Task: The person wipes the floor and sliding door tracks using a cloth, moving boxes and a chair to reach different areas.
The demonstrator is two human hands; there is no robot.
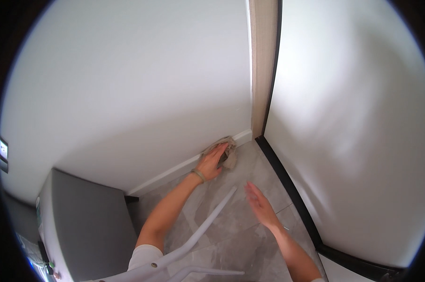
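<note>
My left hand (210, 163), with a band around its wrist, presses a crumpled beige-grey cloth (230, 158) against the white baseboard (173, 171) near the door frame. Part of the cloth hangs onto the grey tiled floor (230, 218). My right hand (260, 204) is held above the floor to the right, fingers extended and slightly blurred, with nothing in it. Between my forearms, a pale curved strap or cord (209, 220) dangles towards the camera, and a second one (216, 270) shows lower down.
A grey box-like piece of furniture (89, 218) stands against the wall at left. A light wood door frame (263, 70) meets the baseboard. On the right is a large white panel with a black edge (286, 183). A wall socket (3, 149) is at far left.
</note>
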